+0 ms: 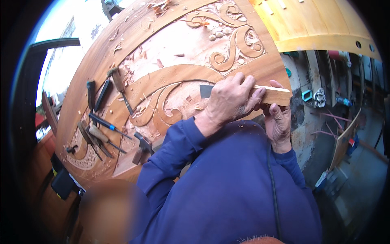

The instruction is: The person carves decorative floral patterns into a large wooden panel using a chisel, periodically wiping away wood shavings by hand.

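Observation:
My left hand is closed over a light-brown wooden block, its fingers bent on the top edge. A pale strip runs along that edge. From the right end, my right hand grips the same block, thumb below and fingertips on the far side. A flat dark grey piece shows beside my left hand; its kind and whether I hold it cannot be told. Both hands are over the near right edge of a large carved wooden panel with scrolls and a cluster of round beads.
Several chisels and a hammer-like tool lie on the panel's left part, among wood shavings. A yellow wooden panel stands at the upper right. On the floor at right are a curved board and scattered items.

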Motion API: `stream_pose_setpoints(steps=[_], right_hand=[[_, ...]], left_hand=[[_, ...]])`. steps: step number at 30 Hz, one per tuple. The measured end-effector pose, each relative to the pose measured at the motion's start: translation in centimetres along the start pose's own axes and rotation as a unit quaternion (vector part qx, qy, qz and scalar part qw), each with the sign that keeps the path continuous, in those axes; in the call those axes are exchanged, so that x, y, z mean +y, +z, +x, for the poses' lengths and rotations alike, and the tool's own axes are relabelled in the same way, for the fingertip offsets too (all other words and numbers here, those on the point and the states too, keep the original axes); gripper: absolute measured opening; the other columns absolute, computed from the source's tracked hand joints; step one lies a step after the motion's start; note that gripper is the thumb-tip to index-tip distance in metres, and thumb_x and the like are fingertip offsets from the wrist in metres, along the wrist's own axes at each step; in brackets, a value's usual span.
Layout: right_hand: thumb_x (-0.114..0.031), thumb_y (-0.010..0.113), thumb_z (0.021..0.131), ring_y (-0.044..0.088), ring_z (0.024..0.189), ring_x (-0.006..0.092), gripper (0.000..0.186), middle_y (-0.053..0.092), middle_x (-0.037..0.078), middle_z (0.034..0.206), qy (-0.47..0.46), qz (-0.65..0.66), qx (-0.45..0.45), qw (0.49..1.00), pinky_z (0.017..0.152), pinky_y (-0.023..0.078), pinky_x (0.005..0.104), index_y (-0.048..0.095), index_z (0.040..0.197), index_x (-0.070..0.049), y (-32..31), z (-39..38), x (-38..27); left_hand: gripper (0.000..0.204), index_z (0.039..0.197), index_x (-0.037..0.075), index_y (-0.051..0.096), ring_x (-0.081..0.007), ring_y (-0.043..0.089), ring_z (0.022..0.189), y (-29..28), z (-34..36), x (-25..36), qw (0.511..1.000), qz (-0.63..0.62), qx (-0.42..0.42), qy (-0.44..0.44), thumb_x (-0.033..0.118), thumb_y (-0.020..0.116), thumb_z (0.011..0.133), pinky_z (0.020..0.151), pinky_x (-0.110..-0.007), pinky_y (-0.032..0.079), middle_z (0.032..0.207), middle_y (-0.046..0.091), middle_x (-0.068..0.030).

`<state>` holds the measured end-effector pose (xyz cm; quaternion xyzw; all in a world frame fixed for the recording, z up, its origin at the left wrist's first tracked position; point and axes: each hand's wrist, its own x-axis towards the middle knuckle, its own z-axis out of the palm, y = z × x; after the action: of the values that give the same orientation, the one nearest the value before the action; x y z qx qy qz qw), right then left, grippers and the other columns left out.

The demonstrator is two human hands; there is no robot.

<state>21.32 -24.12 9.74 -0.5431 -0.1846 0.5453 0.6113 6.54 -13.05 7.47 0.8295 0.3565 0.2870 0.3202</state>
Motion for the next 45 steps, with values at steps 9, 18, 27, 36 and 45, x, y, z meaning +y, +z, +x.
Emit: stream_pose_setpoints(steps=[9,18,27,36,45], right_hand=[[-0.031,0.081,0.092,0.062,0.119,0.0225,0.078,0.061,0.013,0.135,0.018,0.007,-0.101,0.995,0.101,0.052,0.0374,0.042,0.151,0.004,-3.7,7.1,-0.7],[-0.035,0.044,0.111,0.067,0.109,0.0258,0.051,0.067,0.017,0.115,-0.018,0.025,-0.244,0.969,0.100,0.053,0.0400,0.049,0.140,0.007,1.1,17.9,-1.5],[-0.026,0.053,0.110,0.061,0.062,0.0140,0.046,0.061,0.005,0.091,0.014,-0.011,-0.382,0.924,0.051,0.052,0.0274,0.036,0.152,-0.015,16.3,27.0,2.6],[-0.025,0.054,0.107,0.055,0.058,0.0095,0.018,0.058,0.000,0.081,-0.046,0.016,-0.400,0.915,0.050,0.045,0.0248,0.057,0.116,-0.009,20.1,28.1,5.9],[-0.031,0.047,0.112,0.053,0.053,0.0102,0.027,0.058,0.002,0.077,-0.037,-0.068,-0.376,0.923,0.047,0.043,0.0245,0.059,0.110,-0.007,18.7,26.9,4.7]], left_hand=[[0.020,0.104,0.009,0.064,-0.0294,0.068,0.070,3.5,2.5,-0.2,0.991,-0.015,0.108,-0.075,0.024,0.073,0.094,0.060,-0.038,0.053,0.084,0.065,-0.0102],[0.019,0.120,0.007,0.061,-0.0181,0.069,0.082,4.7,4.5,-0.5,0.910,-0.214,0.267,-0.236,0.015,0.065,0.103,0.072,-0.033,0.056,0.094,0.071,-0.0093],[0.045,0.127,0.000,0.050,-0.0283,0.069,0.103,-3.7,4.3,-10.9,0.732,-0.222,0.585,-0.268,0.041,0.037,0.113,0.084,-0.038,0.058,0.121,0.062,-0.0210],[0.061,0.130,-0.001,0.059,-0.0251,0.068,0.097,-5.0,4.1,-20.2,0.632,-0.391,0.655,-0.138,0.051,0.037,0.110,0.087,-0.035,0.054,0.112,0.070,-0.0164],[0.072,0.151,-0.006,0.045,-0.0268,0.062,0.124,-5.3,7.9,-19.1,0.789,-0.375,0.483,-0.051,0.053,0.037,0.110,0.107,-0.039,0.045,0.141,0.061,-0.0227]])
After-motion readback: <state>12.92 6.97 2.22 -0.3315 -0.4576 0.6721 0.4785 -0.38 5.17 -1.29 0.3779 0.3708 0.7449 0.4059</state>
